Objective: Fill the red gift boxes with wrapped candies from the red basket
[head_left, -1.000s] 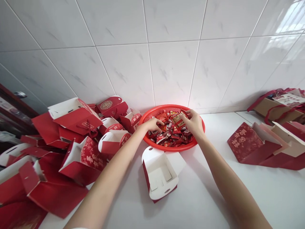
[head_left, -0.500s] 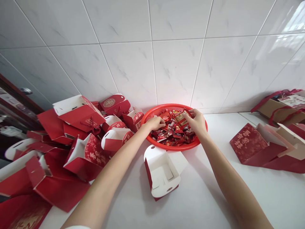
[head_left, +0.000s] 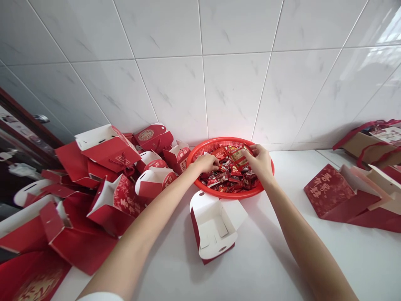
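A red plastic basket (head_left: 205, 146) stands by the wall, full of wrapped candies (head_left: 233, 171) in mostly red wrappers. Both hands reach into it. At its left side, my left hand (head_left: 206, 163) has its fingers curled down onto the candies; whatever they may hold is hidden. On the right, my right hand (head_left: 260, 162) pinches a wrapped candy (head_left: 248, 148) with a dark red wrapper between thumb and fingers. Under that thumb is a gold and red packet (head_left: 239, 159). In front of the basket, an open red box (head_left: 216, 228) with a white inside shows no contents.
Many red gift boxes (head_left: 109, 152) are piled at the left, some with their tops open. To the right stand dark red boxes (head_left: 341, 194) and a brown carton (head_left: 366, 146) with red ribbon. A white tiled wall (head_left: 234, 96) rises behind the white counter (head_left: 266, 259).
My left hand has shifted slightly right over the candies. My right hand stays nearly in place, still pinching at the basket's right side. The view has turned a little left.
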`<state>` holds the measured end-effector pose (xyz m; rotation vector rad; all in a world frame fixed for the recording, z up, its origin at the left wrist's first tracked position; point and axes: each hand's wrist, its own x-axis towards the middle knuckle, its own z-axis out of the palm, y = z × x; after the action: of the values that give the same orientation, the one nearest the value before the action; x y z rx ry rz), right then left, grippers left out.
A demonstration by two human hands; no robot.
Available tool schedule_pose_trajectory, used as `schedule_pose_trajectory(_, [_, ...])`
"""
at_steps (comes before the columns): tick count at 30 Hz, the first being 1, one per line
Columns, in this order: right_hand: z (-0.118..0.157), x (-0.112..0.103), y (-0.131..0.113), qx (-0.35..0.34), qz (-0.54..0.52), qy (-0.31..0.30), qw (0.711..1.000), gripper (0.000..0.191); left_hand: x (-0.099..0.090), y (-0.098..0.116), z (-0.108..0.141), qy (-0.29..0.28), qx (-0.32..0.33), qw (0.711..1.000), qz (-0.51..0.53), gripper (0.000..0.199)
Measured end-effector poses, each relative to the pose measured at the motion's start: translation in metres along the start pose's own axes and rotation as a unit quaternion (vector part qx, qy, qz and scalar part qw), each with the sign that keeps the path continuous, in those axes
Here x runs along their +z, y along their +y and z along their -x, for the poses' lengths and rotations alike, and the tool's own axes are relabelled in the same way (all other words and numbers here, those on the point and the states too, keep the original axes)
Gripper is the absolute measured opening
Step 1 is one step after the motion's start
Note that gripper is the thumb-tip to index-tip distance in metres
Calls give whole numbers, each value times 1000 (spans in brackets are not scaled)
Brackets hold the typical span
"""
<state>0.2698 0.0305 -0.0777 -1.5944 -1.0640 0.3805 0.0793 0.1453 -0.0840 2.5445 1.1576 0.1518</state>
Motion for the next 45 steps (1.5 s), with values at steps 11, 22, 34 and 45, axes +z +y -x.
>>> schedule_pose_trajectory(11, [-12,-14,2,-12,50,26,998,28,0,3,2,37,-19,999,12,29])
schedule_pose_trajectory(22, [-20,-14,14,-12,62,14,998,29,0,12,-11,6,14,1000,-3,12])
schedule_pose_trajectory(34, [-19,-14,8,12,62,-7,998,21,5,31,-29,-56,-17,997,-43,30])
schedule_pose_trajectory(45, [-20,-14,11,15,63,-15,998,25,-10,33,-6,-90,-20,995,-45,19])
